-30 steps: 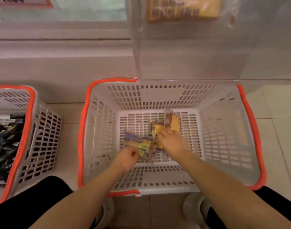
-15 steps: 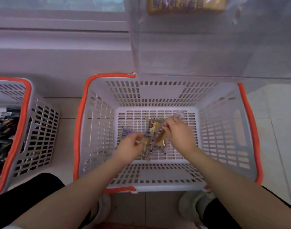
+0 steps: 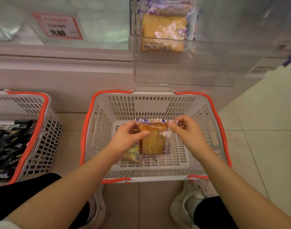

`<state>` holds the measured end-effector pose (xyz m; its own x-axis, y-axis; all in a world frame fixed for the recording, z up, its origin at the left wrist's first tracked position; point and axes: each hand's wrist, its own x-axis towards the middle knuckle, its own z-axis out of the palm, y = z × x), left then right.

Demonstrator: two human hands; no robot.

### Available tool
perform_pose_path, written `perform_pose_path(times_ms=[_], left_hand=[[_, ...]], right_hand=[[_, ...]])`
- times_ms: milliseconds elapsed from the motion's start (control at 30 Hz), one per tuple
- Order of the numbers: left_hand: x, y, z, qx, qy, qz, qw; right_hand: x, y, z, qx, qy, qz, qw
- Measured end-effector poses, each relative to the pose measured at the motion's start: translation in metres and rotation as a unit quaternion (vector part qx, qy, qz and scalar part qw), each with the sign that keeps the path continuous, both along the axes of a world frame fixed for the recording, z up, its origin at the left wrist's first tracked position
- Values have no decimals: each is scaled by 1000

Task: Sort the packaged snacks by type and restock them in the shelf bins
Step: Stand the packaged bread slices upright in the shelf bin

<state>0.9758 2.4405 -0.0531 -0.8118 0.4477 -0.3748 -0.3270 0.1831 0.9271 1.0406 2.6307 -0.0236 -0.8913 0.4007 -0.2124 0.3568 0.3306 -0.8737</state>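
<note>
Holding a clear-wrapped bread slice packet (image 3: 152,139) upright over the white, orange-rimmed basket (image 3: 205,113) at frame centre, the left hand (image 3: 127,138) and right hand (image 3: 188,131) each pinch its top corners, a smaller yellow snack packet (image 3: 132,155) lying beneath.

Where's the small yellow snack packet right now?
Head view: the yellow snack packet lies on the floor of the middle basket, under the left hand, left of the held bread pack.
</note>
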Motion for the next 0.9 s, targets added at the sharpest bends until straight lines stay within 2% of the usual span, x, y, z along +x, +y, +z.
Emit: perform_pose_path(times_ms=[100,200,333,433,533,600,633,700,733,833,900], left_hand=[[0,2,28,41,26,-4,999],[3,3,55,72,76,-38,994],[5,3,89,80,129,-76,986],[4,-1,115,61,200,-127,970],[-2,-11,135,-39,279,-169,944],[-8,-21,145,-79,291,-127,945],[-9,-25,149,-54,265,-87,959],[-8,-31,157,55,139,-27,988],[-6,-31,160,94,85,-15,992],[-2,-25,163,117,48,-14,992],[1,-17,167,134,36,-8,990]], right_hand=[[3,0,24,138,29,64,988],[2,-9,51,206,72,142,966],[4,-19,83,189,122,149,963],[8,-19,104,155,138,120,971],[14,-15,122,37,185,42,981],[19,-11,131,-59,202,-28,977],[21,-9,135,-100,206,-60,972],[26,-8,140,-190,218,-113,951],[27,-7,141,-237,227,-134,935],[28,-9,146,-336,245,-165,894],[27,-11,148,-344,245,-167,891]])
